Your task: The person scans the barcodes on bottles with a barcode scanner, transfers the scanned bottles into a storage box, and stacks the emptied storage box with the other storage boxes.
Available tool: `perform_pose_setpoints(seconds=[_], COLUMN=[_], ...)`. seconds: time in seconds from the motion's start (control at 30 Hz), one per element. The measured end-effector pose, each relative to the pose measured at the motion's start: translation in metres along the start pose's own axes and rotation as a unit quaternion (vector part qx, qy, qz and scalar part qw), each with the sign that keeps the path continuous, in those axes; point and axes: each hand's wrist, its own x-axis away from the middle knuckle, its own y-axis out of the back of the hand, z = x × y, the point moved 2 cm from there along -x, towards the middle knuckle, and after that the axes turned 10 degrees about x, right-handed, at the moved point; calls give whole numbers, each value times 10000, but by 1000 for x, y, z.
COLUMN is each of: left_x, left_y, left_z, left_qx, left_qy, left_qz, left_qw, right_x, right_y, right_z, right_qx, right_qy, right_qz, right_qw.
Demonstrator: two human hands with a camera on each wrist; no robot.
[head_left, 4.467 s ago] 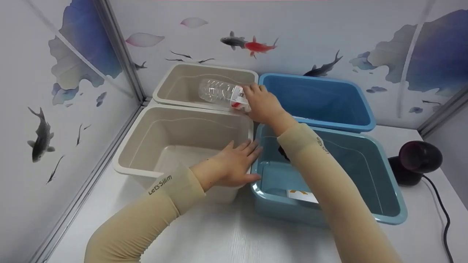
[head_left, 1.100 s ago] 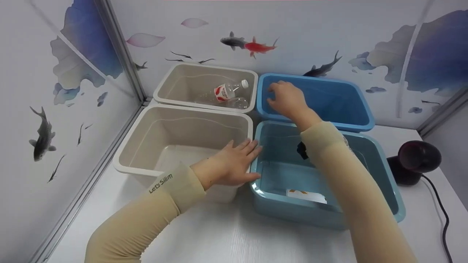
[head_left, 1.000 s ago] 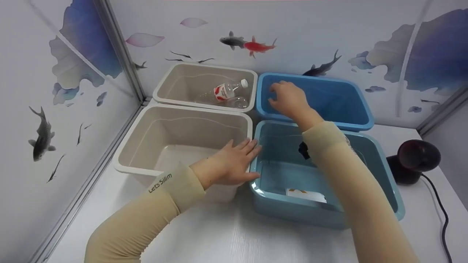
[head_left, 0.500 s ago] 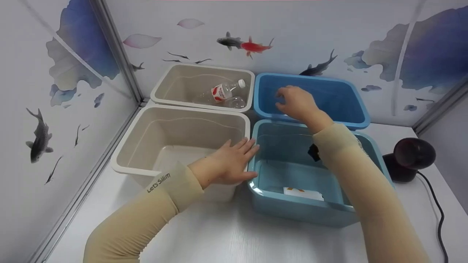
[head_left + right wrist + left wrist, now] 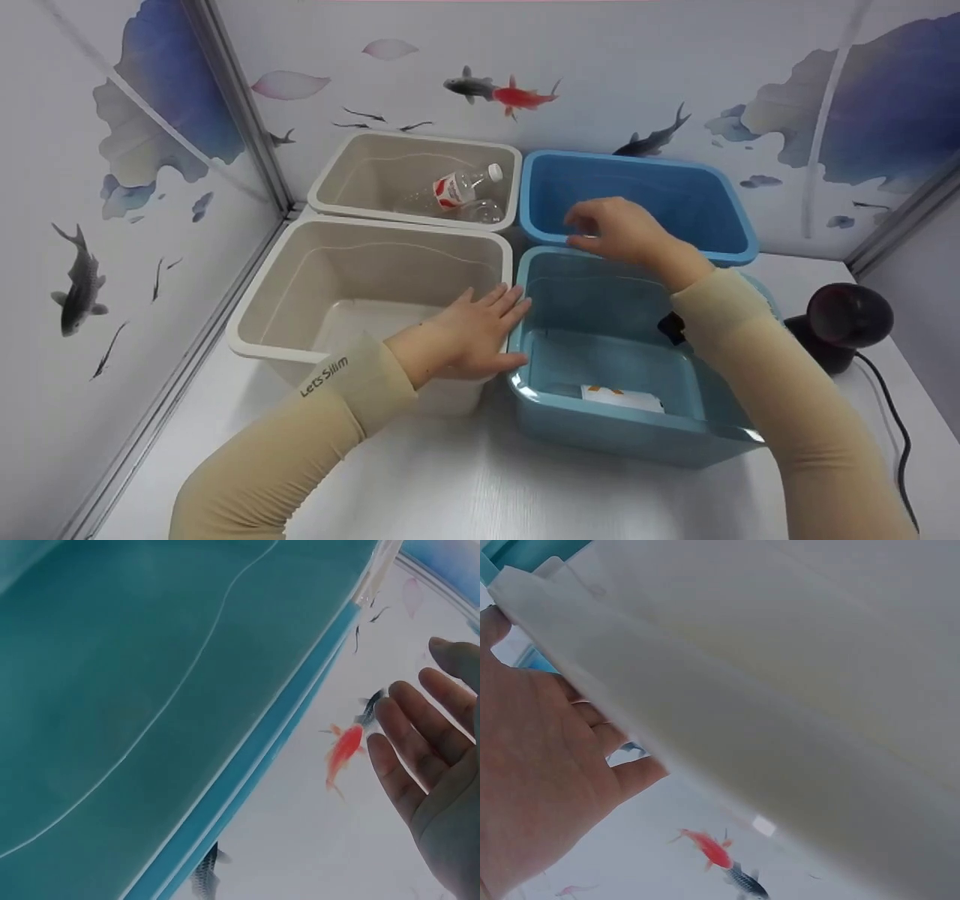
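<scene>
At upper centre, clear plastic bottles (image 5: 452, 190) already lay in a beige plastic bin (image 5: 375, 174); your left hand (image 5: 466, 336) and right hand (image 5: 624, 231) gripped nothing; lower right, an indistinct white item (image 5: 624, 400) and black item (image 5: 672, 328) seemingly waited.

Below the right hand (image 5: 626, 234), we see only part of a black object (image 5: 670, 328); the sleeve (image 5: 784, 390) hides the rest.

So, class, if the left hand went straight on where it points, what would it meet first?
Probably the rim of the teal bin: the left hand has fingertips about there, though with depth unclear they might pass above.
</scene>
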Motion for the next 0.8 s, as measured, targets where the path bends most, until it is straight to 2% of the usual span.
perform_pose_setpoints(seconds=[0.37,0.63,0.8], left_x=[1,0,0], left_y=[0,1,1], left_z=[0,-1,0], left_qx=[-86,-72,-100], left_qy=[48,12,-5], left_qz=[-4,3,15], left_qw=[10000,10000,9999], right_x=[17,25,30], right_y=[-9,-19,-26], right_z=[1,-9,-13], right_qx=[170,183,150], right_qy=[406,397,524], right_qz=[370,762,944], right_qw=[9983,9961,9940])
